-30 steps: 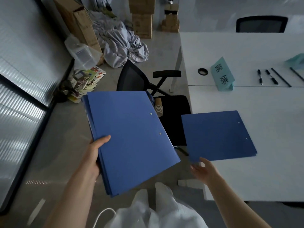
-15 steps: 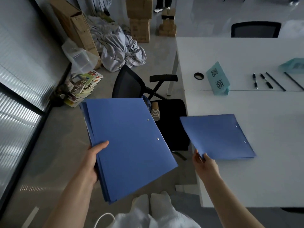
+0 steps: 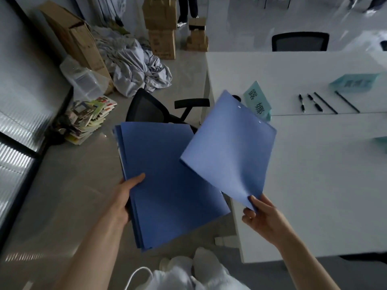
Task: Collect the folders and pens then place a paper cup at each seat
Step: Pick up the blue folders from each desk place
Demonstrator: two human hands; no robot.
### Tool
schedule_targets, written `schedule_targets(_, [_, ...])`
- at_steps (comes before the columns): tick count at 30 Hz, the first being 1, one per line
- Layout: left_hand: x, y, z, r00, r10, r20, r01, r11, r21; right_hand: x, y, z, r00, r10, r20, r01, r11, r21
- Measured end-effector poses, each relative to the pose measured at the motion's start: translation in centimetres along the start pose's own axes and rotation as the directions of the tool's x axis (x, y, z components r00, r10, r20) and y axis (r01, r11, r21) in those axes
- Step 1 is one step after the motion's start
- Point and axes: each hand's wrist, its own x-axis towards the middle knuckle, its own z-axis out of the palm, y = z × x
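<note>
1. The left hand (image 3: 122,203), in the lower middle of the frame, grips a stack of blue folders (image 3: 165,185) by its left edge; the thumb lies on top and the other fingers are hidden under the stack.
2. The right hand (image 3: 261,216), at lower right, pinches one corner of a single blue folder (image 3: 228,151). This folder is lifted off the white table (image 3: 324,185), tilted, and its lower left edge overlaps the stack.
3. The single folder covers part of a black chair (image 3: 146,109) in the middle of the frame; only the backrest and one armrest are visible.
4. A teal name card (image 3: 257,101) stands on the table behind the folder, partly hidden by it.
5. Pens (image 3: 312,102) lie in the upper right of the frame; they are small, and I cannot count them surely.
6. Another teal card (image 3: 354,80) at the far right is blurred, and its text is not readable.
7. No paper cup is to be made out.
</note>
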Motion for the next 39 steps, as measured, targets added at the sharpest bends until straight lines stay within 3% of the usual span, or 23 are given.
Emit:
schedule_targets(4, [-0.5, -0.1, 0.5, 1.000, 0.013, 0.008, -0.012, 1.000, -0.021, 0.1, -3.6, 1.3, 0.991, 0.107, 0.082, -0.073, 0.936, -0.344])
schedule_targets(8, [-1.3, -0.6, 0.2, 0.997, 0.068, -0.045, -0.069, 0.997, -0.021, 1.7, -6.6, 3.4, 0.947, 0.274, 0.166, -0.075, 0.693, -0.717])
schedule_targets(12, [-2.8, -0.9, -0.7, 0.994, 0.089, -0.061, -0.095, 0.991, -0.095, 4.4, -7.1, 6.3, 0.903, 0.387, 0.187, -0.029, 0.489, -0.872])
schedule_targets(17, [-4.3, -1.2, -3.5, 0.991, 0.099, -0.085, -0.112, 0.980, -0.166, 8.0, -5.5, 9.9, 0.889, 0.420, 0.181, 0.174, 0.057, -0.983])
schedule_targets(20, [-4.6, -0.6, -6.7, 0.987, 0.085, -0.139, -0.114, 0.969, -0.221, 10.0, -3.8, 13.2, 0.849, 0.469, 0.242, 0.279, -0.011, -0.960])
schedule_targets(22, [-4.7, 0.0, -8.8, 0.984, 0.082, -0.161, -0.122, 0.958, -0.260, 11.2, -2.3, 15.6, 0.850, 0.472, 0.234, 0.261, 0.009, -0.965])
schedule_targets(23, [-4.6, 0.4, -10.3, 0.981, 0.088, -0.172, -0.134, 0.951, -0.278, 11.8, -1.1, 17.3, 0.865, 0.454, 0.216, 0.202, 0.079, -0.976])
schedule_targets(26, [-4.2, 2.0, -13.9, 0.980, 0.092, -0.174, -0.142, 0.942, -0.304, 14.0, 2.8, 21.6, 0.881, 0.443, 0.164, -0.072, 0.469, -0.880])
schedule_targets(28, [-3.7, 3.4, -16.3, 0.982, 0.086, -0.168, -0.136, 0.939, -0.317, 15.0, 5.3, 24.7, 0.895, 0.436, 0.092, -0.199, 0.576, -0.792])
schedule_targets(33, [-2.0, 8.5, -23.1, 0.980, 0.107, -0.165, -0.149, 0.951, -0.271, 17.2, 11.9, 32.2, 0.901, 0.433, -0.013, -0.267, 0.533, -0.803])
schedule_targets(39, [1.0, 14.3, -29.3, 0.978, 0.127, -0.164, -0.151, 0.977, -0.148, 20.6, 17.6, 38.0, 0.940, 0.332, 0.074, -0.146, 0.591, -0.793])
